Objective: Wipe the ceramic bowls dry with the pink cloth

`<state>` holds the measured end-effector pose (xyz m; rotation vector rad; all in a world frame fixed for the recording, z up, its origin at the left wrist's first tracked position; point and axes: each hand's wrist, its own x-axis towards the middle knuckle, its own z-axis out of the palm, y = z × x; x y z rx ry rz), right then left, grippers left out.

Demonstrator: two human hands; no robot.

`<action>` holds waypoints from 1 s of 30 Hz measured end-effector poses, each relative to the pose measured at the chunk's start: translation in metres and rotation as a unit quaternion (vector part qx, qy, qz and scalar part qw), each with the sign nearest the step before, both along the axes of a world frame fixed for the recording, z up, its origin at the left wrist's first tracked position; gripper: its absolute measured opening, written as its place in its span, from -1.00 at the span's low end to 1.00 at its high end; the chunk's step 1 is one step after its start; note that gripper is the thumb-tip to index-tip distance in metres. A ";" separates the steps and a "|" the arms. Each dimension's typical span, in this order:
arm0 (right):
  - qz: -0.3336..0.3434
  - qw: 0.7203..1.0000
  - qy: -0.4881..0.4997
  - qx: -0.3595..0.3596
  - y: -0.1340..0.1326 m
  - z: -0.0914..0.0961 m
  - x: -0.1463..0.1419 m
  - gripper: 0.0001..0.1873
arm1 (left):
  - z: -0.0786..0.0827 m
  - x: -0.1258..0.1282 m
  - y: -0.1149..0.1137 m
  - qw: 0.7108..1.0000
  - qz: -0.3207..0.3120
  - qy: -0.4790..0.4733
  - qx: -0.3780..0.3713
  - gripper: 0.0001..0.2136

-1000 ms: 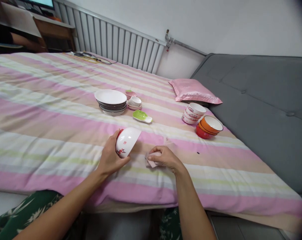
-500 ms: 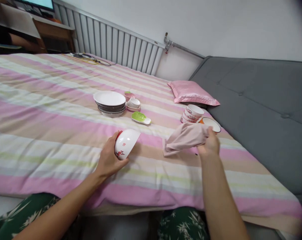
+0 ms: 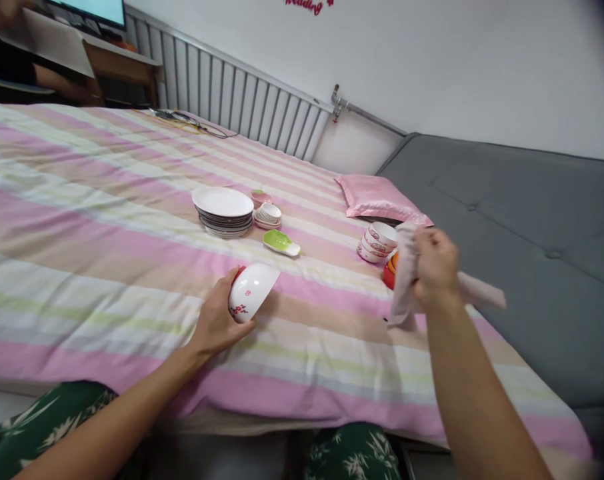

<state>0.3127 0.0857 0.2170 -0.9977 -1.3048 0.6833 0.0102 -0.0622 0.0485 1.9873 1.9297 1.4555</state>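
My left hand (image 3: 222, 305) grips a white bowl (image 3: 252, 292) with a red base and red flower print, tilted on its side above the striped bedspread. Pinched in my right hand (image 3: 436, 263) is a pale pink cloth (image 3: 406, 283), hanging down on both sides of the fingers. Behind that cloth, an orange-red bowl (image 3: 389, 270) shows only in part. Just left of it stands a stack of white patterned bowls (image 3: 375, 243). A green leaf-shaped dish (image 3: 281, 243) lies beyond the bowl in my left hand.
A stack of plates (image 3: 223, 201) stands mid-bed beside small white bowls (image 3: 269, 214) and a pink dish (image 3: 260, 197). A pink pillow (image 3: 379, 199) rests against the grey headboard (image 3: 507, 253). Cables (image 3: 192, 123) lie at the far edge. A person's leg (image 3: 65, 83) shows at far left.
My right hand has moved right and slightly up with the cloth, which now covers much of the orange-red bowl. My left hand keeps the white bowl in nearly the same place. The view has shifted slightly.
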 end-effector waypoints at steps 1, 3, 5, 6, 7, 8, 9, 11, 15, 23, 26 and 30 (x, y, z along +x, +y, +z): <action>0.012 1.000 -0.002 -0.007 -0.006 -0.012 -0.013 -0.67 | 0.000 0.000 -0.001 1.000 -0.001 0.000 0.000 -0.15; 0.047 0.998 -0.006 -0.029 -0.020 -0.040 -0.040 -0.66 | 0.001 0.001 -0.002 1.000 -0.007 0.003 -0.001 -0.14; 0.100 0.993 -0.006 -0.063 -0.036 -0.068 -0.066 -0.65 | 0.000 0.001 -0.002 1.000 -0.020 0.009 -0.001 -0.11; 0.127 0.989 -0.003 -0.079 -0.044 -0.081 -0.078 -0.65 | -0.001 0.000 -0.002 0.999 -0.032 0.015 0.000 -0.08; 0.151 0.984 0.009 -0.092 -0.051 -0.092 -0.089 -0.65 | -0.003 -0.001 -0.002 0.999 -0.045 0.020 0.000 -0.06; 0.167 0.980 0.041 -0.105 -0.056 -0.101 -0.099 -0.67 | -0.004 -0.002 -0.002 0.998 -0.060 0.025 -0.001 -0.03; 0.176 0.974 0.078 -0.119 -0.061 -0.108 -0.107 -0.67 | -0.005 -0.003 -0.001 0.997 -0.075 0.029 -0.001 -0.01; 0.161 0.970 0.129 -0.131 -0.067 -0.115 -0.118 -0.67 | -0.006 -0.004 -0.001 0.994 -0.106 0.039 -0.003 0.00; 0.160 0.979 0.098 -0.083 -0.081 -0.117 -0.126 -0.72 | -0.002 0.000 -0.003 0.984 -0.171 0.053 -0.005 -0.10; 0.207 0.948 -0.192 0.145 -0.120 -0.125 -0.124 -0.90 | -0.002 0.006 -0.001 0.980 -0.199 0.024 0.011 -0.22; 0.195 0.943 -0.206 0.174 -0.120 -0.130 -0.122 -0.94 | -0.002 0.004 0.000 0.982 -0.190 0.008 0.006 -0.21; 0.161 0.951 -0.192 0.180 -0.117 -0.138 -0.125 -0.84 | 0.000 0.002 0.000 0.985 -0.174 -0.007 -0.004 -0.21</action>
